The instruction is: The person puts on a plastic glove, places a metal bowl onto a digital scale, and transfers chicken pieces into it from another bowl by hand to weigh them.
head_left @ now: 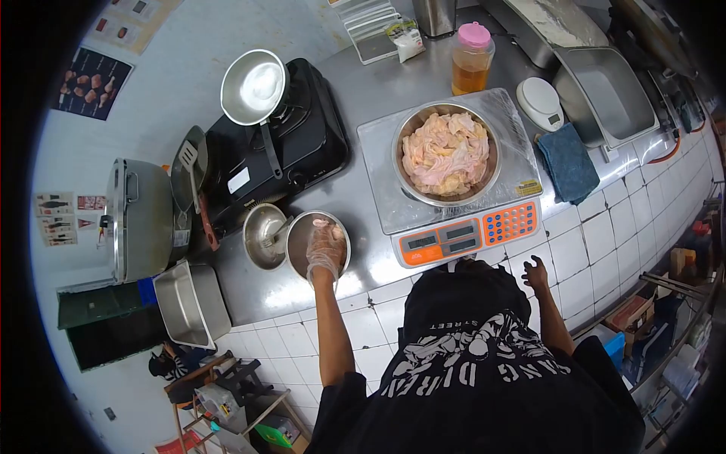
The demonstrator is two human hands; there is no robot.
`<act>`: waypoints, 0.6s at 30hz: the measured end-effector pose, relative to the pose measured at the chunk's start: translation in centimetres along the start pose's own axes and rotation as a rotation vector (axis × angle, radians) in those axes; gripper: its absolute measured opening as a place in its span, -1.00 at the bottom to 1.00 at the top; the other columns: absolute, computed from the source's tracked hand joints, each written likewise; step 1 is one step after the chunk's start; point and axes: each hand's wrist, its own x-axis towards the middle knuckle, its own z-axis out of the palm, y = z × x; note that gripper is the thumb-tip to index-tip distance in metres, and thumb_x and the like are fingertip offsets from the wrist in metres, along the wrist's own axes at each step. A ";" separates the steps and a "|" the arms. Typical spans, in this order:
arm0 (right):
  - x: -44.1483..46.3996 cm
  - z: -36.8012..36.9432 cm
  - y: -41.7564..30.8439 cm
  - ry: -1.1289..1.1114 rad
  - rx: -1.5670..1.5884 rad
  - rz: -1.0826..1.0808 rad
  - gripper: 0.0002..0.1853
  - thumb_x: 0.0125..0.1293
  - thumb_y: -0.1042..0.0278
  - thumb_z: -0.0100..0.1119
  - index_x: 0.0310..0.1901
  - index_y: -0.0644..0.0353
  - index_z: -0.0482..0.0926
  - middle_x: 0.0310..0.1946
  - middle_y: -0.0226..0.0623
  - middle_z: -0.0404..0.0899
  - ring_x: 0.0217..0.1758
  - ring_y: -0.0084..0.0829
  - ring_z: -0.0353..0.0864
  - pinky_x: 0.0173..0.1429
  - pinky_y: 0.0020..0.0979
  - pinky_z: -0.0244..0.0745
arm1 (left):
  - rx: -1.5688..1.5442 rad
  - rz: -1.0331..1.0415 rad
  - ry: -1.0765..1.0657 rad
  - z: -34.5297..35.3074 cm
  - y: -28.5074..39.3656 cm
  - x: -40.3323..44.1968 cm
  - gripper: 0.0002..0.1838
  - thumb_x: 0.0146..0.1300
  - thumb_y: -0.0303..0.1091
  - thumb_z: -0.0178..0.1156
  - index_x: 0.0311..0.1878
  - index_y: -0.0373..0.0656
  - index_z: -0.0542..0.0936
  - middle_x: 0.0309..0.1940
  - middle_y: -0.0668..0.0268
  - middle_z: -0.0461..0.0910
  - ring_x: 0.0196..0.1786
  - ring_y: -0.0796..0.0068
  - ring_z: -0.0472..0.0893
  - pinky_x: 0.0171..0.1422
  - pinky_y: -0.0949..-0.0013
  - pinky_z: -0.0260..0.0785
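My left hand (pixel 324 251), in a clear plastic glove, reaches down into a steel bowl (pixel 292 261) near the counter's front edge. Pale pink raw chicken (pixel 337 233) shows at its fingers, which look closed on it, though they are partly hidden. To the right, a larger steel bowl (pixel 398 180) heaped with raw chicken pieces (pixel 446 155) sits on an orange digital scale (pixel 441 244) with a plastic-covered platform. My right hand (pixel 535 274) is bare and hangs in front of the counter, fingers apart, touching nothing.
A smaller steel bowl (pixel 258 236) with a utensil stands left of my left hand. Behind are a black gas stove (pixel 318 125) and a saucepan (pixel 253 87). A pink-lidded jar (pixel 473 57), small white scale (pixel 538 102), blue cloth (pixel 569 164) and steel pan (pixel 616 94) stand right.
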 end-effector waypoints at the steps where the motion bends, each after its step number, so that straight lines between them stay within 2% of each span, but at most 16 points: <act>1: 0.1 0.0 -0.1 -0.014 -0.005 0.004 -0.43 0.24 0.30 0.13 0.29 0.02 0.24 -0.36 -0.22 0.54 -0.50 -0.41 0.58 -0.51 -0.38 0.48 | 0.057 0.126 -0.036 -0.3 -0.5 -0.1 -0.55 0.18 -0.17 0.10 0.11 -0.15 0.46 -0.08 -0.02 0.51 0.02 -0.01 0.50 0.12 0.15 0.32; 2: 0.1 0.0 -0.1 -0.029 -0.008 0.009 -0.43 0.26 0.29 0.11 0.30 -0.01 0.22 -0.35 -0.27 0.51 -0.50 -0.43 0.55 -0.50 -0.39 0.45 | -0.121 0.008 -0.207 -0.5 -1.0 0.0 -0.50 0.16 -0.14 0.13 0.14 -0.17 0.43 -0.01 -0.03 0.47 0.05 -0.01 0.48 0.13 0.15 0.31; 4: -0.3 0.0 0.2 -0.026 0.001 0.010 -0.43 0.26 0.29 0.11 0.30 -0.01 0.22 -0.34 -0.26 0.52 -0.49 -0.42 0.56 -0.50 -0.38 0.46 | -0.223 -0.017 -0.343 -2.8 -1.0 -0.4 -0.46 0.15 -0.11 0.14 0.17 -0.17 0.40 0.02 -0.04 0.44 0.08 -0.01 0.45 0.16 0.14 0.29; 7: -1.0 0.1 1.0 -0.032 0.022 0.031 -0.43 0.26 0.29 0.12 0.30 -0.01 0.23 -0.32 -0.23 0.52 -0.49 -0.40 0.57 -0.52 -0.39 0.46 | -0.189 0.054 -0.382 -5.8 -2.2 -1.0 -0.39 0.13 -0.06 0.15 0.20 -0.18 0.35 0.07 -0.05 0.39 0.12 -0.01 0.41 0.19 0.14 0.26; 9: -1.5 0.1 2.1 0.005 0.073 0.034 -0.45 0.22 0.32 0.13 0.26 0.10 0.28 -0.48 -0.26 0.52 -0.53 -0.43 0.56 -0.57 -0.40 0.44 | -0.140 0.067 -0.393 -7.2 -3.1 -1.3 -0.35 0.12 -0.04 0.16 0.22 -0.18 0.31 0.10 -0.05 0.36 0.14 -0.01 0.39 0.21 0.14 0.23; 14: -1.1 0.4 5.6 0.032 0.030 0.017 -0.44 0.19 0.33 0.13 0.25 0.17 0.30 -0.44 -0.22 0.55 -0.49 -0.43 0.55 -0.52 -0.39 0.46 | -0.035 0.083 -0.400 -7.7 -4.2 -2.1 -0.24 0.09 0.04 0.19 0.28 -0.19 0.23 0.17 -0.07 0.29 0.21 -0.02 0.32 0.27 0.13 0.18; 18: -2.1 0.3 5.1 0.037 0.057 0.041 -0.44 0.18 0.33 0.12 0.25 0.18 0.30 -0.44 -0.20 0.56 -0.49 -0.42 0.58 -0.51 -0.38 0.46 | -0.037 0.105 -0.410 -7.2 -4.0 -2.2 -0.15 0.07 0.09 0.20 0.33 -0.19 0.16 0.24 -0.08 0.23 0.26 -0.03 0.27 0.32 0.12 0.14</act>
